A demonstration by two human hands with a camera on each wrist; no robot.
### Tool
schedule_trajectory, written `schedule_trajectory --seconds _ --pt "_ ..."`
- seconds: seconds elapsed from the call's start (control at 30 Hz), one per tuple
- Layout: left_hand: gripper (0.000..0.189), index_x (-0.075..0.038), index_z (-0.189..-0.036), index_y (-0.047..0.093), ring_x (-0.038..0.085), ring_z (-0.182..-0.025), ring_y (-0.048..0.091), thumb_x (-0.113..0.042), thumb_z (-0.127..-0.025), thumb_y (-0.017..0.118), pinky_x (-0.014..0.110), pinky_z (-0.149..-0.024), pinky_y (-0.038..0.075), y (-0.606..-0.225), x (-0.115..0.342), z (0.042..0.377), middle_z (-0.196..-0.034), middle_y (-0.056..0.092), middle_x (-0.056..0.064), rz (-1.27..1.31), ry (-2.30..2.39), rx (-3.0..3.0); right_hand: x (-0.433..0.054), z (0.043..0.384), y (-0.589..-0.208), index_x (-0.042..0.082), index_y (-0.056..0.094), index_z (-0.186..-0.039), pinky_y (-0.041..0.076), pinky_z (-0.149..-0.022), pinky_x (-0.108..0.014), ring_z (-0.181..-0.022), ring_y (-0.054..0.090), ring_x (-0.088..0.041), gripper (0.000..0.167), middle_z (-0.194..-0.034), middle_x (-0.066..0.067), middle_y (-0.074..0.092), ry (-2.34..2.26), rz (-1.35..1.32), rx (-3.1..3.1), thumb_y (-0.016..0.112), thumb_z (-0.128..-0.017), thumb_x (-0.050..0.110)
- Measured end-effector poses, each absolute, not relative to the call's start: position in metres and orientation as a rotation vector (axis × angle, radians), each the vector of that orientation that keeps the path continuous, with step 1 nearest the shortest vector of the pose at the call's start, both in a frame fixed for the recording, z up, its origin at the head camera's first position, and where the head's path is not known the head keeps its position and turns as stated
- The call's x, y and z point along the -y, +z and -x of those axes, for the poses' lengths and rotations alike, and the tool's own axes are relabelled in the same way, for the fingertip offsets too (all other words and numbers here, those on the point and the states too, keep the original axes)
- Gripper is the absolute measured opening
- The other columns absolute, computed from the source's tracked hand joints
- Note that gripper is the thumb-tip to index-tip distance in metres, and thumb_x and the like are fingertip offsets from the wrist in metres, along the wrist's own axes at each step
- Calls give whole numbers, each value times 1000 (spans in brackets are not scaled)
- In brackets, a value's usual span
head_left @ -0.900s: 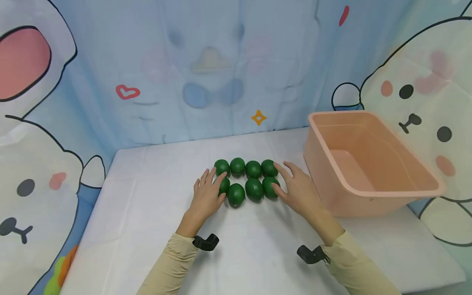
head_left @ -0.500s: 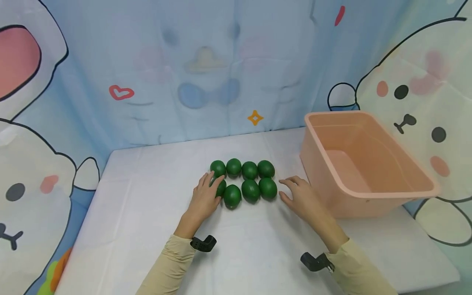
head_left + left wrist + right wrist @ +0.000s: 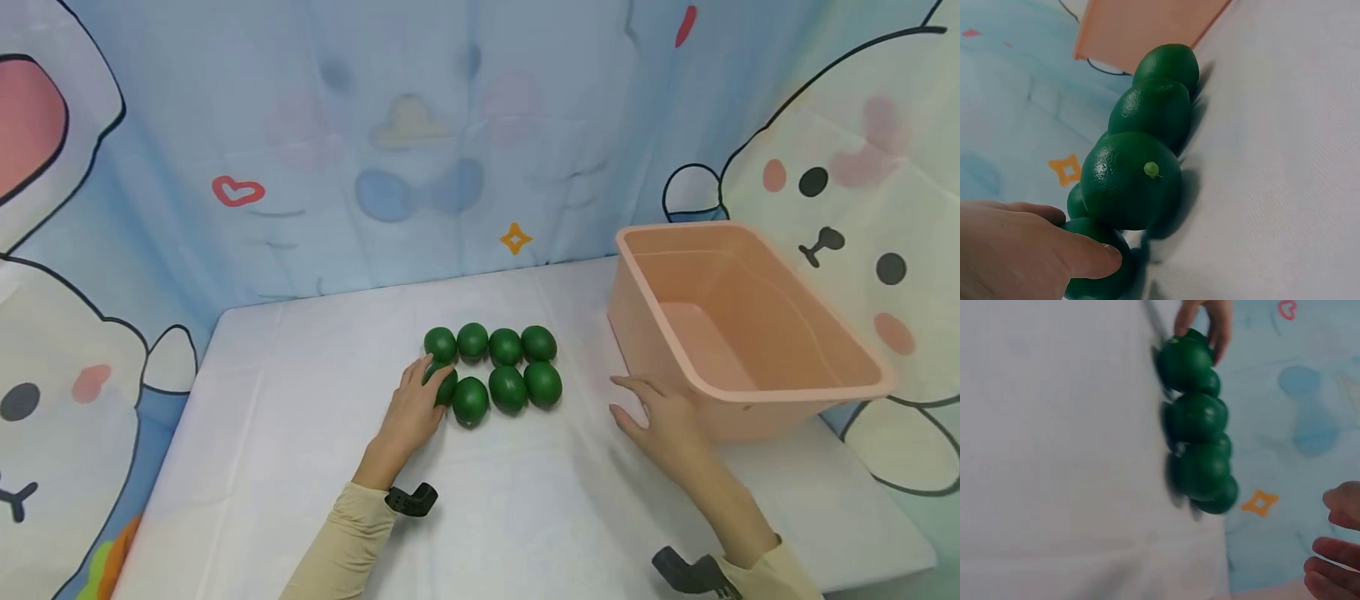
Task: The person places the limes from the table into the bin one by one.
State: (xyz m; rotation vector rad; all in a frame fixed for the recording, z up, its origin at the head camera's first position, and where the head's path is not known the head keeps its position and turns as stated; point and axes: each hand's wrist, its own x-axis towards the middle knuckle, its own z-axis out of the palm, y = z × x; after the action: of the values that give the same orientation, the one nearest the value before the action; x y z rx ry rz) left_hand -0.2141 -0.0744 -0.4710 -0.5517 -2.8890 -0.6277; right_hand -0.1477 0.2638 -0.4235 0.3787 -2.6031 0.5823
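Several smooth, dark-green limes stand on the white table in two rows, a back row and a front row (image 3: pixel 507 389). At the left end of the front row, my left hand (image 3: pixel 408 408) grips a lime (image 3: pixel 447 387), thumb on its near side; it stays in line with the others. The left wrist view shows that gripped lime (image 3: pixel 1100 284) below a larger-looking lime (image 3: pixel 1132 181) with a pale stem end. My right hand (image 3: pixel 667 425) is off to the right, apart from the limes, fingers spread and nothing in them, near the pink bin (image 3: pixel 810 396).
The pink bin has its open top facing up and nothing visible inside; it stands at the table's right side. A blue curtain (image 3: pixel 300 242) with cartoon prints hangs behind the white table (image 3: pixel 300 433).
My right hand has left the right end of the rows and moved right and nearer to me, beside the bin. My left hand stays at the leftmost front lime.
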Motion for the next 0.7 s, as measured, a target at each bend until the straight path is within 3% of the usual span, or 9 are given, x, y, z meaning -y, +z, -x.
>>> schedule_trajectory --seconds 0.2,0.3,0.37,0.43,0.47,0.53,0.6,0.7 --pt "61 -18 -139 47 37 -138 31 -8 -83 71 55 -92 47 -478 77 214 -150 31 18 545 -657 2894 -293 110 -394 9 62 -122 46 -85 -54 -108 59 -36 49 -116 -14 65 592 -376 2672 78 -78 20" --pt "62 -19 -139 47 36 -138 31 -8 -83 72 56 -93 47 -479 79 215 -151 31 18 535 -669 2899 -312 96 -382 13 63 -122 50 -87 -29 -108 61 -15 48 -116 -8 67 630 -398 2714 79 -77 22" --pt "62 -19 -139 47 37 -138 32 -7 -83 72 57 -92 46 -479 81 216 -150 31 18 534 -677 2896 -329 88 -375 16 64 -122 45 -84 -10 -105 55 7 49 -114 -4 68 631 -387 2715 80 -76 20" --pt "62 -19 -138 47 37 -137 32 -7 -83 72 57 -92 46 -480 83 216 -150 32 19 532 -677 2891 -349 87 -368 16 63 -123 36 -82 -1 -103 44 21 50 -114 -5 67 648 -328 2710 80 -76 20" --pt "62 -18 -138 48 38 -137 32 -7 -82 72 58 -92 46 -480 85 216 -150 32 19 527 -683 2890 -360 88 -366 17 61 -125 36 -80 -5 -102 38 25 54 -115 -6 66 635 -293 2700 81 -75 20" --pt "61 -18 -138 48 38 -137 33 -6 -82 72 58 -92 46 -481 88 215 -149 32 20 521 -693 2887 -385 94 -361 17 55 -133 39 -96 -22 -115 38 17 65 -124 -14 59 631 -238 2697 82 -74 19" --pt "62 -18 -138 48 38 -137 32 -5 -83 71 59 -93 45 -482 91 215 -149 32 20 512 -704 2888 -411 104 -358 18 42 -144 34 -104 -49 -132 37 -8 83 -137 -23 46 649 -201 2726 83 -72 19" --pt "63 -20 -139 47 39 -137 33 -5 -83 71 59 -93 45 -485 96 214 -149 32 20 497 -712 2887 -447 121 -358 20 14 -154 11 -95 -80 -140 13 -49 109 -152 -31 16 697 -220 2832 84 -70 18"
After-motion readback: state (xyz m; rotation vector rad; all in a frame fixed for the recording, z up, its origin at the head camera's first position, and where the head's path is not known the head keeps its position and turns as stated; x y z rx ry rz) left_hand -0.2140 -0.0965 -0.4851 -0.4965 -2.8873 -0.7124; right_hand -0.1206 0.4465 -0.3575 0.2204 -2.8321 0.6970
